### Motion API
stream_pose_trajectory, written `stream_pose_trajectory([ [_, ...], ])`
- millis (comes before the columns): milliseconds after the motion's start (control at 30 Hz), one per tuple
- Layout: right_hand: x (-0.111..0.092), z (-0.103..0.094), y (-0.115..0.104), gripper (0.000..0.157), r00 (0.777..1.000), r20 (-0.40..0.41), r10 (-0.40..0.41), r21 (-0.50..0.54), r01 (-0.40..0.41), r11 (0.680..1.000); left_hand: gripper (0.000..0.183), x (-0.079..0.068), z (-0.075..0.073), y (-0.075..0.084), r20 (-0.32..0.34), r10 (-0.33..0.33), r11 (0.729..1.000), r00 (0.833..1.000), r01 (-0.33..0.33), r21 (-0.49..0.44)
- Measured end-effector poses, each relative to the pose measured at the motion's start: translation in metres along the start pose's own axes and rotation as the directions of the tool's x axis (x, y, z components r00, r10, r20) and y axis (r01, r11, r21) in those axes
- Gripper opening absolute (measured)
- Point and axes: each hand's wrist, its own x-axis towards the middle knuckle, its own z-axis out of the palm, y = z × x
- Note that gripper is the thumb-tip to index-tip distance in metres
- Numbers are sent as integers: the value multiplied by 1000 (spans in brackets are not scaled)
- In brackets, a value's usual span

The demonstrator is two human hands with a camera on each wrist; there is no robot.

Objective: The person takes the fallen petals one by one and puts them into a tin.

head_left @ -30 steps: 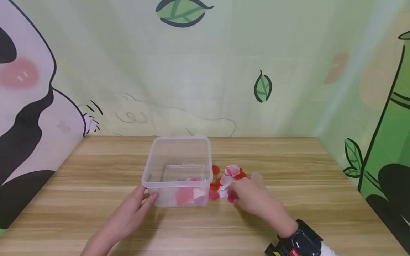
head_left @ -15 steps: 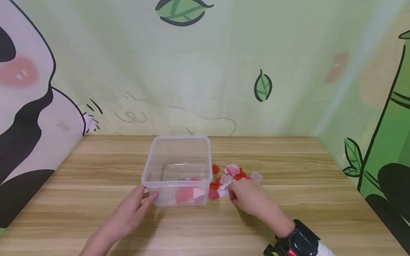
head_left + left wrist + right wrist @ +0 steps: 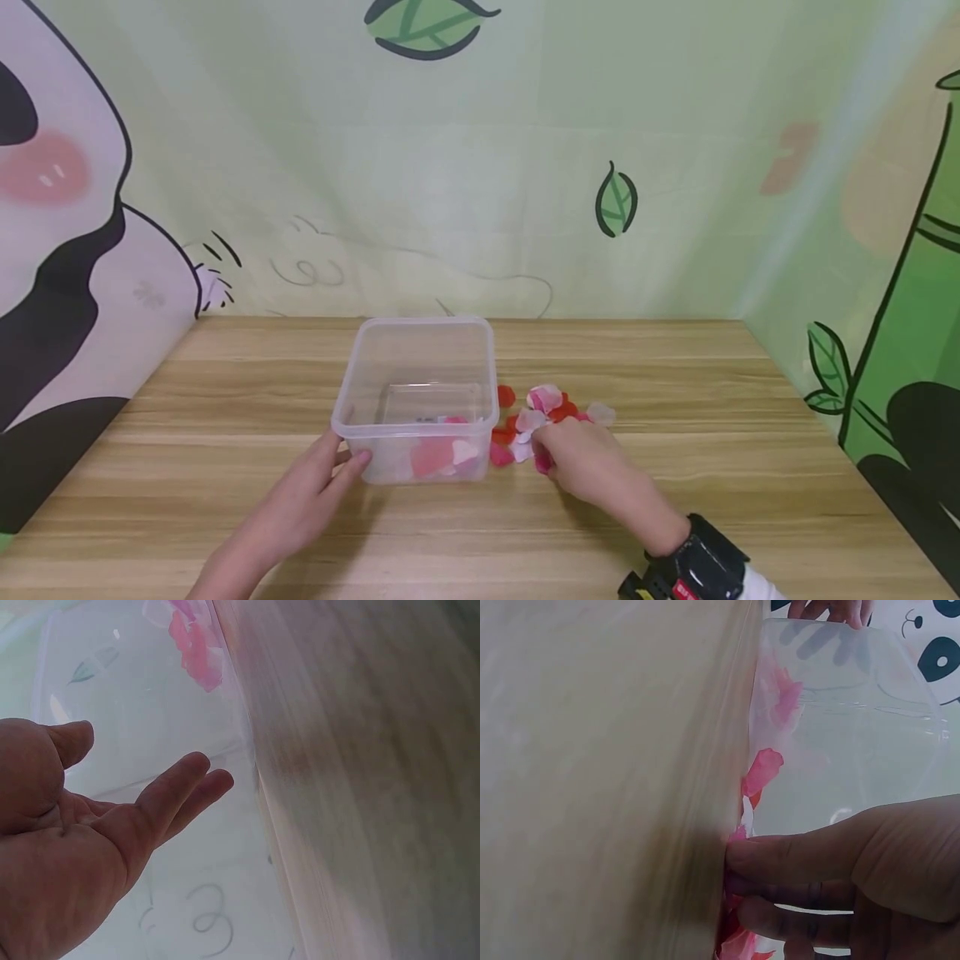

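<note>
While the left hand [image 3: 303, 496], fingers extended, rested against the clear, squarish plastic box [image 3: 415, 432], the right hand [image 3: 581, 458] pinched a thin pink petal [image 3: 542, 465] near it on the wood-grain surface [image 3: 450, 546], a light grip seeming best.

Black wrist band [image 3: 712, 560], red label [image 3: 684, 590], white sleeve [image 3: 761, 587].

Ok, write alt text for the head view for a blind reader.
A person's right grip pinches at loose pink, red and white petals on a wooden table, while the left grip rests against a clear open box holding more petals.
</note>
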Motion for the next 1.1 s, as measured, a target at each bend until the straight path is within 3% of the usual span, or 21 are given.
stream_pose_trajectory([
  [333, 0, -2, 3, 25, 999, -30, -39, 36, 40, 999, 55, 0, 1, 0, -2, 5, 1000, 1000, -5, -18],
  [500, 0, -8, 7, 25, 991, -108, -84, 13, 86, 996, 54, 0, 1, 0, -4, 5, 1000, 1000, -5, -13],
  [633, 0, -15, 4, 24, 984, -166, -63, -7, 63, 998, 54, 0, 0, 0, -3, 3, 1000, 1000, -3, -20],
  [767, 0, -21, -2, 19, 968, -245, -44, 69, 63, 996, 53, 0, 0, 0, -2, 2, 1000, 1000, -2, -28],
  [867, 0, -25, -7, 17, 934, -352, -54, 126, 104, 987, 52, 0, 0, 0, 2, -4, 1000, 1000, 4, -21],
  [1100, 0, -31, -14, 15, 800, -585, -131, 141, 259, 955, 52, 0, -1, -1, 4, -9, 1000, 1000, 9, 1],
])
